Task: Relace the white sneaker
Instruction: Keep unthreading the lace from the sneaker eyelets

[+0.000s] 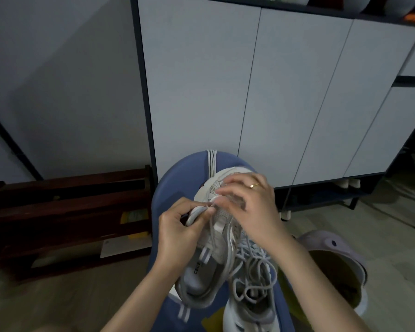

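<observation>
We see the white mesh sneaker lying on a blue padded surface, toe pointing away from us and its open collar, with printed lettering on the insole, turned toward us. It sits between the two hands and partly under them. Our left hand grips the sneaker's left side near the eyelets, thumb and forefinger pinching a loop of the pale grey round shoelace. Our right hand, with a gold ring on one finger, arches over the toe end of the tongue; its curled fingertips meet the lace just beside the left hand's pinch, though we cannot tell exactly which strand they hold. More lace strands run over the far edge of the blue surface. Just right of the first shoe lies a second white sneaker, its loose laces tangled over the opening. Farther right sits a pale lilac round container with an open top. Behind stand a grey-doored cabinet and, to the left, a dark wooden rack.
</observation>
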